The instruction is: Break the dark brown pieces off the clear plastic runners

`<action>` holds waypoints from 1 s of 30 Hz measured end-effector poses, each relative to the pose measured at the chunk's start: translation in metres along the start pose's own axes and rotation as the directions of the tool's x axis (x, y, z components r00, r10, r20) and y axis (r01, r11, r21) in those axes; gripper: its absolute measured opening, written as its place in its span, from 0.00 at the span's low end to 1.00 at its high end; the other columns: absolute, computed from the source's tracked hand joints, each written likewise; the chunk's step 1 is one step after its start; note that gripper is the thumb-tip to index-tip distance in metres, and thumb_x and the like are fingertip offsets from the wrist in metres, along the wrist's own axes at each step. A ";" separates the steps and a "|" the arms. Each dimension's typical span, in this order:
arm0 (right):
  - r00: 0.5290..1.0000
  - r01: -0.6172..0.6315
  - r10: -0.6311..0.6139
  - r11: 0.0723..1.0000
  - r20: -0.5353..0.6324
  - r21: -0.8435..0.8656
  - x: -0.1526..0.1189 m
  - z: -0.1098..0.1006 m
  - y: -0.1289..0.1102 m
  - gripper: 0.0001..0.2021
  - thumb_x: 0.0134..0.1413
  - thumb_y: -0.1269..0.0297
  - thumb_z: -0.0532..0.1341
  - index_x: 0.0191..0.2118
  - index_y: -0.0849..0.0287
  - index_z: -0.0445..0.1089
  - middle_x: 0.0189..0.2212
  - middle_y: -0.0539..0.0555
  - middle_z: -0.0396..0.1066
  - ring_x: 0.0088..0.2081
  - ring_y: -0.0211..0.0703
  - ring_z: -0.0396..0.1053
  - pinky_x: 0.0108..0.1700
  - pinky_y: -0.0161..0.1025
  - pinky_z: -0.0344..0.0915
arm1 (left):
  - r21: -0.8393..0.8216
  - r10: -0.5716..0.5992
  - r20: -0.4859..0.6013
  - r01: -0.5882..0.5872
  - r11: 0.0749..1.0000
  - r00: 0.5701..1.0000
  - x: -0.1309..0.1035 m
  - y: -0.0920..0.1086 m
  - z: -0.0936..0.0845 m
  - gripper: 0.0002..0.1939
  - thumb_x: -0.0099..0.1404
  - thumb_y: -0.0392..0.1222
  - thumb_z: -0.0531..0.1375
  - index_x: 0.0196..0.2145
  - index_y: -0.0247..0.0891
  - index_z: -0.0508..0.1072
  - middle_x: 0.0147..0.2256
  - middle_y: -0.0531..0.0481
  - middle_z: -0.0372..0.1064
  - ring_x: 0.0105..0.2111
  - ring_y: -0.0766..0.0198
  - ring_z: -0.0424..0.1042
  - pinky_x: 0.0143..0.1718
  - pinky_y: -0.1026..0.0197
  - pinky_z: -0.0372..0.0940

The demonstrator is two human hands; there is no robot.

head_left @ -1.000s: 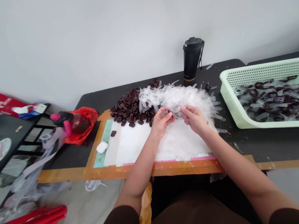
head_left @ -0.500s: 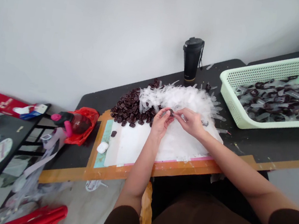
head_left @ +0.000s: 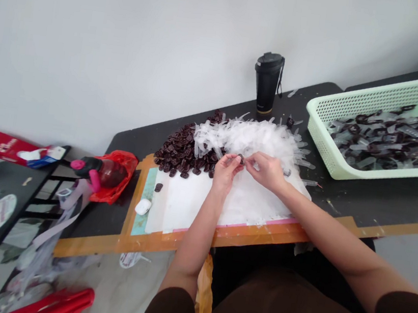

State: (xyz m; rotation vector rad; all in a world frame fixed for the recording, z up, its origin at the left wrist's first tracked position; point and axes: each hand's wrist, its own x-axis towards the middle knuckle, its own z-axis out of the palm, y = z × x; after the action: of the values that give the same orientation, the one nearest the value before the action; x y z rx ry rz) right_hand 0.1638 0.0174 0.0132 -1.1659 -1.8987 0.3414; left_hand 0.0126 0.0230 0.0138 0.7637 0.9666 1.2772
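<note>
Over the white work sheet (head_left: 183, 204), my left hand (head_left: 226, 170) pinches a small dark brown piece (head_left: 240, 158), squarish with rounded corners. My right hand (head_left: 266, 170) meets it from the right, thumb and fingertips pressed together at the piece's edge; what they hold is too small to make out. Just beyond my hands lies a heap of translucent white strips (head_left: 255, 137). To its left is a pile of the same dark brown pieces (head_left: 179, 150). One loose piece (head_left: 158, 187) sits apart on the sheet.
A pale green basket (head_left: 322, 140) at right holds dark pieces with translucent strips. A black tumbler (head_left: 267, 84) stands behind the strips. A white case (head_left: 143, 207) lies at the sheet's left. Further left, a bottle (head_left: 110, 173) rests in a red bag (head_left: 127, 166).
The fingers of both hands have shifted slightly around the dark brown piece, and my right fingertips are closer to it. The piles look the same.
</note>
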 end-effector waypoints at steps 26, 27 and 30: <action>0.962 -0.268 0.256 0.839 0.091 0.473 0.005 0.003 0.004 0.13 0.55 0.56 0.61 0.29 0.61 0.71 0.24 0.53 0.71 0.23 0.37 0.63 0.26 0.36 0.58 | 0.280 0.284 0.045 -0.285 0.917 0.958 -0.003 0.000 0.001 0.14 0.53 0.47 0.68 0.35 0.37 0.79 0.31 0.48 0.77 0.28 0.64 0.75 0.33 0.60 0.70; 0.963 -0.265 0.247 0.825 0.103 0.498 0.004 0.004 0.005 0.13 0.56 0.55 0.60 0.30 0.61 0.71 0.25 0.53 0.71 0.25 0.39 0.65 0.28 0.37 0.60 | 0.291 0.297 0.046 -0.297 0.909 0.954 -0.003 0.000 0.001 0.14 0.53 0.47 0.68 0.35 0.37 0.79 0.31 0.48 0.77 0.28 0.64 0.75 0.33 0.60 0.70; 0.964 -0.261 0.243 0.803 0.105 0.536 0.004 0.007 0.006 0.14 0.55 0.53 0.62 0.31 0.60 0.72 0.27 0.54 0.73 0.29 0.43 0.69 0.31 0.39 0.64 | 0.319 0.337 0.055 -0.337 0.886 0.940 -0.004 -0.002 0.002 0.13 0.54 0.46 0.67 0.37 0.38 0.78 0.32 0.47 0.77 0.30 0.63 0.75 0.34 0.61 0.71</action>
State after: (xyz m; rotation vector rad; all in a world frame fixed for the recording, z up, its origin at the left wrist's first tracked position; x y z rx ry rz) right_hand 0.1607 0.0248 0.0071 -1.0121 -1.5119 0.9879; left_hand 0.0151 0.0190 0.0134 1.2313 1.0934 1.4331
